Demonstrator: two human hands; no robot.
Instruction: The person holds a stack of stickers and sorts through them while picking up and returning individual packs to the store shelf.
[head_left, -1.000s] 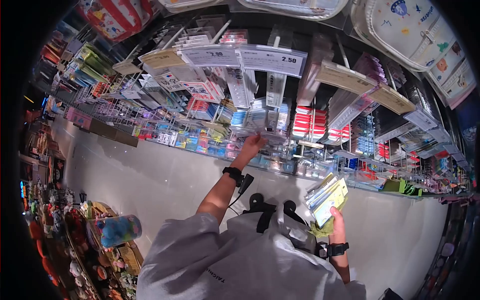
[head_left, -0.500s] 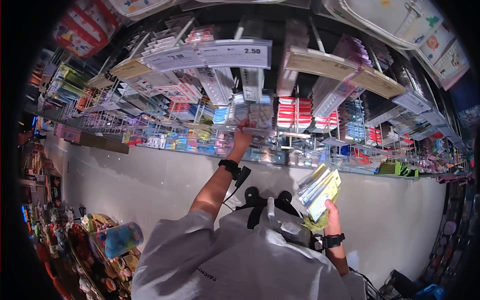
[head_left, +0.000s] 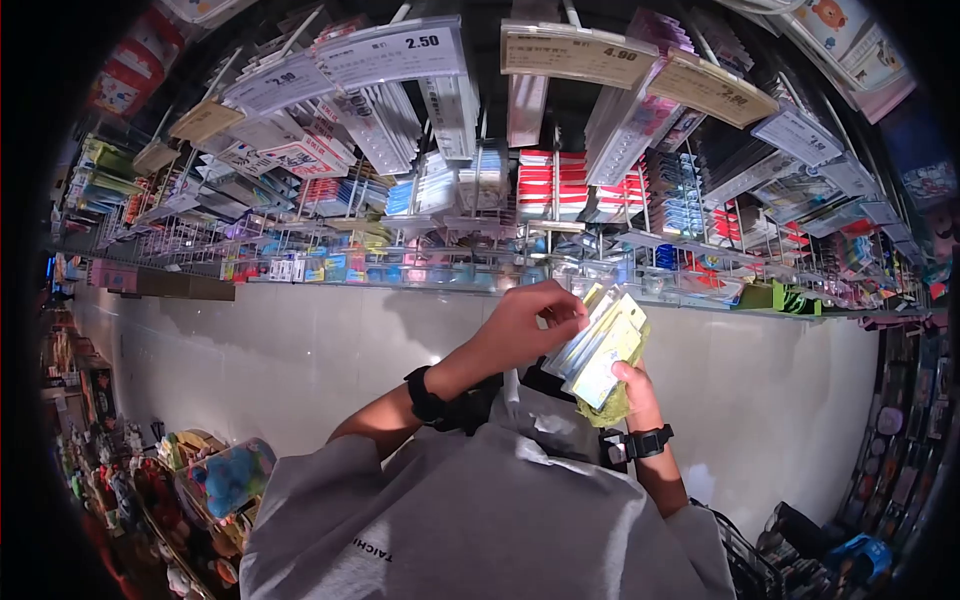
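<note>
My right hand (head_left: 635,388) grips a stack of flat, yellow-edged packets (head_left: 605,350), thumb on the front one. A crumpled yellow-green wrapper (head_left: 608,408) is held together with them, around their lower and right edges. My left hand (head_left: 530,325) is at the upper left edge of this stack. Its fingers are curled and pinched together, with the tips against or just beside the packets. Whatever may be between the left fingertips is too small to make out.
Ahead is a rack of hanging packaged goods, including red-and-white packs (head_left: 552,185) and blue-and-white packs (head_left: 425,187). Price tags (head_left: 395,50) jut out above them. A lower wire shelf edge (head_left: 440,283) borders the pale floor (head_left: 300,345). Plush toys (head_left: 232,480) stand at lower left.
My left hand has come back from the hanging packs on the rack to the stack in my right hand. The right hand and its packets have shifted slightly left. The view has moved too.
</note>
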